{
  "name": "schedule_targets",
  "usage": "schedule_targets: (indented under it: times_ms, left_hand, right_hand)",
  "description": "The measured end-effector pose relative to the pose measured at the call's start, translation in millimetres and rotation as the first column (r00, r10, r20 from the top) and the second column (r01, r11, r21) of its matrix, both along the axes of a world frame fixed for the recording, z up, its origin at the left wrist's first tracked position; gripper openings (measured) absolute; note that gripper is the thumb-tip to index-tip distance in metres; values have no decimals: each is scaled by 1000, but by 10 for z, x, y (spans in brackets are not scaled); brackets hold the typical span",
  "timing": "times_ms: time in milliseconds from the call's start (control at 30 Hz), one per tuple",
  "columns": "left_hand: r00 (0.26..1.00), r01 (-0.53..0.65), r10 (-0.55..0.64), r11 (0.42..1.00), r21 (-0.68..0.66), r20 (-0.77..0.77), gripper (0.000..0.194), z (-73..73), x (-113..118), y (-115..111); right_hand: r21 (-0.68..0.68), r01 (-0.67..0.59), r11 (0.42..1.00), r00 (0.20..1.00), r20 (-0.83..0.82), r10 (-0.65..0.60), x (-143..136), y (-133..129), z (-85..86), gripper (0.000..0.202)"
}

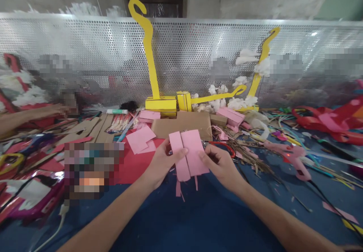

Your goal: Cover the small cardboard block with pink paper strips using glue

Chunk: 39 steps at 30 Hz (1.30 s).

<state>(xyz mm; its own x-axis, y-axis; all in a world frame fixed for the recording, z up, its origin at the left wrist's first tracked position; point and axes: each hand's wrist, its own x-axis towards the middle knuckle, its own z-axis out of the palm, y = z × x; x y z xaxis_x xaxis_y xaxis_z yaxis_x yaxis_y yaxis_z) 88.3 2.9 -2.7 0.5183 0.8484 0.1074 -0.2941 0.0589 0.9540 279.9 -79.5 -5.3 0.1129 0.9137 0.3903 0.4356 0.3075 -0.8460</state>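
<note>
Bare forearms [119, 203] enter my feed at 7 and 5 o'clock. L hand [161, 163] pinches pink card [195, 146], thumb lying over its seam; R hand [221, 165] pinches its 3 o'clock edge. Card lies betw. them, both approx. equally near; long axis approx. 12-to-6, leaning to 11. Beyond, at 12: brown cardboard [195, 121]; at 1–2, pink box [231, 117]; at 11, yellow box [160, 103]; contents, both boxes: I can't tell.
</note>
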Motion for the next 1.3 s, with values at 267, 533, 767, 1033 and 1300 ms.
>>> schedule_targets:
  times_ms: [267, 533, 767, 1033, 1300]
  left_hand:
    - [1000, -28, 28, 999, 31, 1, 59, -15, -6, 15]
    - [982, -190, 187, 979, 80, 37, 45, 114, -95, 140]
    - [821, -542, 525, 840, 17, 223, 38, 323, -455, 636]
    - [790, -541, 554, 831, -127, 262, 32, 378, -535, 706]
    - [706, -623, 630, 770, -140, 323, 32, 393, -547, 744]
  right_hand:
    - [-11, -30, 999, 999, 27, 30, -22, -18, -35, 37]
    - [-6, -46, 999, 998, -36, 46, -62, -39, 37, 31]
    - [-49, -29, 998, 999, 12, 30, -18, -7, 5, 22]
    - [-3, 48, 999, 997, 66, -47, -25, 20, -44, 20]
    - [362, 575, 734, 772, -536, -341, 806, 137, 366, 8]
